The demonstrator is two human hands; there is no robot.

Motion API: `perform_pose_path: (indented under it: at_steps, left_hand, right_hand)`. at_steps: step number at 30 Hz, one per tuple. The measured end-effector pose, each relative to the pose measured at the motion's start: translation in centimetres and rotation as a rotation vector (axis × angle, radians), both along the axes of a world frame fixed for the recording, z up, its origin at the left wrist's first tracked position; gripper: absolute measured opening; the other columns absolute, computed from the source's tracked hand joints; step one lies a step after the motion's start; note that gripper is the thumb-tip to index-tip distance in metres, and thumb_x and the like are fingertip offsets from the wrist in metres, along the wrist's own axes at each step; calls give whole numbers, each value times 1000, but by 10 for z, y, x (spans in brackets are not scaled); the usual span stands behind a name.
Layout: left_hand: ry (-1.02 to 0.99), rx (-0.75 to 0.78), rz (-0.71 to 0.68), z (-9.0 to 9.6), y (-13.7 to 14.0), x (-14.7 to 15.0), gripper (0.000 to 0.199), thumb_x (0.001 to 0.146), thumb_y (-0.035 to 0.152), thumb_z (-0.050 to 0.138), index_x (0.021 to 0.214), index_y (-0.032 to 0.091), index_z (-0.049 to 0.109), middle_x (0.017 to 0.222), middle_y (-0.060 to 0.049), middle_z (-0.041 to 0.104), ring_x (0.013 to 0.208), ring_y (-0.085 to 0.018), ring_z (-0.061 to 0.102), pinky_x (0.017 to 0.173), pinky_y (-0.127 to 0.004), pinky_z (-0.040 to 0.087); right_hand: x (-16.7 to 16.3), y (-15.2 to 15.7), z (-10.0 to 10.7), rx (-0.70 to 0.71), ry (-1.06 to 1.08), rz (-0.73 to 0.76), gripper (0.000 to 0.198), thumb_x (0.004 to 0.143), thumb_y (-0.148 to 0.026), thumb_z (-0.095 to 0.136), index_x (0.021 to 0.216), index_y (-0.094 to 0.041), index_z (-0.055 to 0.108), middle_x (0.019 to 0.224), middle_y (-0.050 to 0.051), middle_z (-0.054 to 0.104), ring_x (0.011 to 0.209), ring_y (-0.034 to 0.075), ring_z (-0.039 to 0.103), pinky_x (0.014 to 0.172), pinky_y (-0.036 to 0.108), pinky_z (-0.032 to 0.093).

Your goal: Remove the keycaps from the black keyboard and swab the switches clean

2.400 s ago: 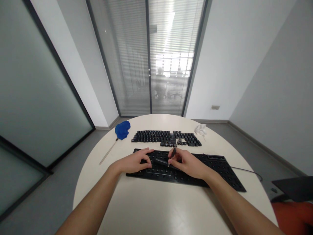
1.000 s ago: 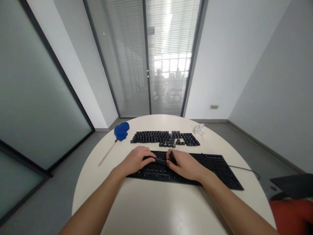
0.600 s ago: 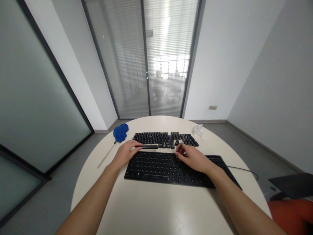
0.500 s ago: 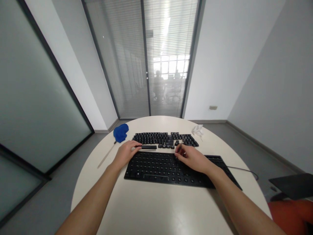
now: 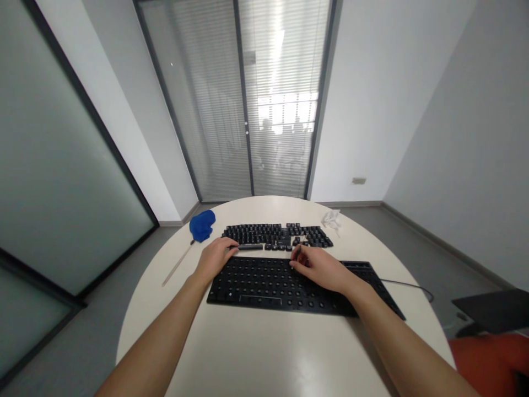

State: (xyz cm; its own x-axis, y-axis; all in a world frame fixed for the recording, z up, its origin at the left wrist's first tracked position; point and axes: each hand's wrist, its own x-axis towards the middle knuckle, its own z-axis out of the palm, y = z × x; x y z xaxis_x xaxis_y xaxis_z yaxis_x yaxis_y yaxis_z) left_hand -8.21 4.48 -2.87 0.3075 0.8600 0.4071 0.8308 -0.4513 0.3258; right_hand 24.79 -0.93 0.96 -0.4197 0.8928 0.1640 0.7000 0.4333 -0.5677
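A black keyboard (image 5: pixel 264 280) with most of its keycaps off lies across the table before me. Behind it, black keycaps (image 5: pixel 253 232) are laid out in rows. My left hand (image 5: pixel 215 256) rests at the keyboard's upper left corner, thumb and fingers apart. Its fingertips are at the left end of the long space bar keycap (image 5: pixel 251 247); whether they grip it I cannot tell. My right hand (image 5: pixel 320 266) is above the keyboard's upper middle, with thumb and fingers pinched on a small dark keycap (image 5: pixel 298 252). That hand covers part of the keyboard.
A blue cloth (image 5: pixel 202 226) and a thin stick (image 5: pixel 177 263) lie on the round white table (image 5: pixel 243 347) at left. Crumpled white tissue (image 5: pixel 331 219) is at the back right. The keyboard's cable (image 5: pixel 407 284) runs off the right edge, near a chair (image 5: pixel 487 358).
My right hand has shifted slightly left and down toward the keyboard, still pinching the keycap. My left hand stays at the corner. The whole view has moved a little.
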Motion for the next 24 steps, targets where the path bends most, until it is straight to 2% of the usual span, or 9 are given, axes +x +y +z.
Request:
perform_pose_path:
  at_steps: [6,16,24]
  left_hand:
    - [-26,-44,-35,3,0,6,19,93,34,55,94,25,72,107,-1,72,100,-21,64,88,-30,47]
    - [39,-121,0,2,2,3,24,92,38,55,101,27,74,109,-1,74,104,-25,65,89,-32,47]
    - [-23,-210,39,-4,10,0,25,90,41,58,102,28,76,102,-3,76,97,-25,68,86,-33,49]
  right_hand:
    - [0,0,-1,10,-20,1,19,91,-37,58,96,-19,63,82,6,70,74,21,64,65,30,45]
    - [0,-2,1,8,-30,2,19,91,-37,57,96,-19,63,82,6,70,73,21,64,65,30,45]
    - [1,-1,0,18,-38,0,20,91,-37,57,96,-19,63,82,6,71,73,21,64,65,31,45]
